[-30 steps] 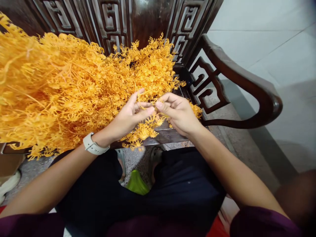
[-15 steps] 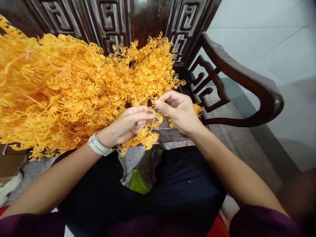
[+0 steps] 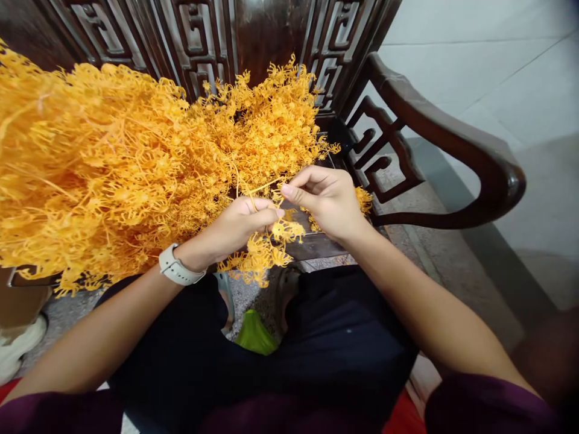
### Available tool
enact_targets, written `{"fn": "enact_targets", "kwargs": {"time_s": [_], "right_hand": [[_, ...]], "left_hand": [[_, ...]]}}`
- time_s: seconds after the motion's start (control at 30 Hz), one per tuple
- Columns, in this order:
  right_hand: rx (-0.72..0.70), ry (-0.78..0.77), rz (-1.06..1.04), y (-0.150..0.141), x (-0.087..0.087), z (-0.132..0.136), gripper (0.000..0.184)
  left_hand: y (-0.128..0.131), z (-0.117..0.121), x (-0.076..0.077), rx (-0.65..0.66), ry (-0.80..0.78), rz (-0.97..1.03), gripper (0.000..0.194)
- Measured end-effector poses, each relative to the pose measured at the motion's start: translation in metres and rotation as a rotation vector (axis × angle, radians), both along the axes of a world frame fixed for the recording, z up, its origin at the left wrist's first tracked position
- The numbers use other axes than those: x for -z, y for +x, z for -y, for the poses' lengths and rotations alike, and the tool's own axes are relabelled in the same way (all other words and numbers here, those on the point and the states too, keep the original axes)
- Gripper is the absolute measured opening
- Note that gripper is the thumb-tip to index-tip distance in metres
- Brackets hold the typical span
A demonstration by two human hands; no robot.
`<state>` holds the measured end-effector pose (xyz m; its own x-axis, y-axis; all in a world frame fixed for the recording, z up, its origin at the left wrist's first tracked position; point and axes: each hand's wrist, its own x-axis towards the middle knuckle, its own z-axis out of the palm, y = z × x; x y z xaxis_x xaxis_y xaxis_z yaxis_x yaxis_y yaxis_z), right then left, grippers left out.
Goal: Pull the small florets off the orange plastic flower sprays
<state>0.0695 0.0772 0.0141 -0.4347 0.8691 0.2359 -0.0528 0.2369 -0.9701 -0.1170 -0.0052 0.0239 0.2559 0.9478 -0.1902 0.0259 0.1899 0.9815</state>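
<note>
My left hand (image 3: 242, 226), with a pale watch band on the wrist, is closed on a yellow artificial flower sprig (image 3: 262, 256), whose curly blossoms hang below the fingers. Thumb and forefinger of my right hand (image 3: 323, 196) pinch a thin yellow stem (image 3: 266, 186) that runs across to the left hand. The two hands are close together, fingertips almost meeting. Just beyond them a large heap of the same yellow artificial flowers (image 3: 136, 163) spreads over the bench and off to the left. What lies inside the left palm is hidden.
A dark carved wooden bench has a lattice back (image 3: 271, 42) behind the flowers and a curved armrest (image 3: 452, 138) at the right. Small yellow pieces (image 3: 362, 199) lie near the armrest. A bright green object (image 3: 256, 334) is on the floor between my legs.
The thin stem is now stretched between the two hands. The sprig under my left hand has turned and hangs lower, its blossoms more spread. My right hand has barely moved.
</note>
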Motion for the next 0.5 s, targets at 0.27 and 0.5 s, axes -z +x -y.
{"fn": "enact_targets", "kwargs": {"time_s": [0.27, 0.5], "right_hand": [[0.074, 0.115, 0.050, -0.011, 0.001, -0.001, 0.048], [0.637, 0.125, 0.203, 0.057, 0.037, -0.102, 0.038]], "left_hand": [[0.009, -0.004, 0.004, -0.113, 0.120, -0.122, 0.038], [0.011, 0.027, -0.010, 0.113, 0.207, -0.237, 0.044]]}}
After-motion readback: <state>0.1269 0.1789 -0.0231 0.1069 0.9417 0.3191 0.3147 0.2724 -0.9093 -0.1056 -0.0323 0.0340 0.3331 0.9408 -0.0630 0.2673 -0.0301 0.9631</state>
